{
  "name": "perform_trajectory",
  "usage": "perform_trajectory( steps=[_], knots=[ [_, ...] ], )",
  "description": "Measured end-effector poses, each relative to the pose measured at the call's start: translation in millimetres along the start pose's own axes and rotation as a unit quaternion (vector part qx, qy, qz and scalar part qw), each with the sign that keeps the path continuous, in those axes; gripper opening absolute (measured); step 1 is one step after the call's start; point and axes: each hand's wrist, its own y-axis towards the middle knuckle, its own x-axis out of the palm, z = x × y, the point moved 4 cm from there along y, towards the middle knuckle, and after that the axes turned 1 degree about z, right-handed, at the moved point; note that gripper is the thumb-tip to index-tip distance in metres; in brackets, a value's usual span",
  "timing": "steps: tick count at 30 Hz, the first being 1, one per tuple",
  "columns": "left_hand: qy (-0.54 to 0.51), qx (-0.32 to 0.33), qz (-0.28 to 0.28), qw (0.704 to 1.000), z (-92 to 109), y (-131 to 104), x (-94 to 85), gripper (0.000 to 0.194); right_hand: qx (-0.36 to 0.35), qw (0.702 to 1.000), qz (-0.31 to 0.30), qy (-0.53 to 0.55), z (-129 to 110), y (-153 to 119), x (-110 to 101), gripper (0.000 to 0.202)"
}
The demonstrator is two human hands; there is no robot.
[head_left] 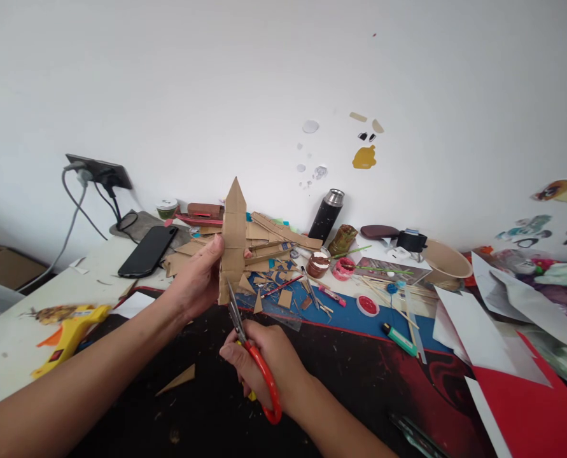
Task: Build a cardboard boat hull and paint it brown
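My left hand (pixel 202 277) grips a long cardboard piece (pixel 234 235), upright and pointed at its top, thumb on the near face and fingers behind. My right hand (pixel 268 362) is closed round a pair of scissors (pixel 263 372) with red and yellow handles. The scissor blades point up and meet the lower end of the cardboard; whether they are parted there I cannot tell. Behind the cardboard lies a heap of cardboard scraps (pixel 268 238). A thin triangular offcut (pixel 178 380) rests on the dark mat below my left forearm.
A yellow glue gun (pixel 70 337) and a black phone (pixel 148 252) lie at left. A black flask (pixel 327 216) stands by the wall, near paint jars (pixel 318 264). A green cutter (pixel 400 339), white sheets (pixel 469 324) and red paper (pixel 526 407) are at right.
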Motion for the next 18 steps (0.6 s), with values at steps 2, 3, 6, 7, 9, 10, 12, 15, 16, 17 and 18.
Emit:
perform_trajectory(
  steps=[2, 3, 6, 7, 9, 10, 12, 15, 16, 17, 18],
  knots=[
    [-0.003, -0.005, -0.001, 1.000, -1.0, 0.4, -1.5, 0.056, 0.005, 1.000, 0.006, -0.015, -2.8, -0.9, -0.4, 0.048],
    [-0.005, -0.011, -0.003, 1.000, -1.7, 0.6, -2.3, 0.057, 0.010, 1.000, 0.009, -0.021, -4.0, -1.3, -0.7, 0.048],
    [-0.012, -0.029, -0.009, 0.999, -3.9, 1.5, -4.1, 0.057, 0.020, 0.999, 0.020, -0.037, -6.9, -1.3, -2.3, 0.044],
    [-0.015, -0.035, -0.011, 0.999, -4.9, 1.8, -4.3, 0.058, 0.023, 0.999, 0.024, -0.041, -7.4, -1.0, -3.0, 0.041],
    [-0.021, -0.043, -0.011, 0.999, -6.3, 2.4, -4.4, 0.060, 0.024, 0.998, 0.031, -0.048, -8.1, -0.3, -4.5, 0.037],
    [-0.023, -0.044, -0.011, 0.999, -6.9, 2.6, -4.2, 0.062, 0.023, 0.998, 0.034, -0.052, -8.4, 0.0, -5.1, 0.036],
    [-0.026, -0.043, -0.013, 0.999, -7.5, 3.0, -3.6, 0.064, 0.017, 0.997, 0.037, -0.060, -8.8, 0.5, -5.6, 0.036],
    [-0.034, -0.043, -0.015, 0.998, -8.6, 3.7, -4.2, 0.063, 0.010, 0.997, 0.047, -0.066, -8.4, 1.0, -6.0, 0.036],
    [-0.036, -0.047, -0.012, 0.998, -9.2, 4.0, -5.1, 0.063, 0.009, 0.996, 0.051, -0.068, -8.0, 1.2, -6.1, 0.037],
    [-0.038, -0.052, -0.008, 0.998, -9.9, 4.3, -6.3, 0.062, 0.009, 0.996, 0.053, -0.071, -7.5, 1.4, -6.0, 0.037],
    [-0.040, -0.056, -0.006, 0.998, -10.6, 4.7, -7.4, 0.061, 0.009, 0.996, 0.054, -0.074, -7.0, 1.6, -6.0, 0.037]
  ],
)
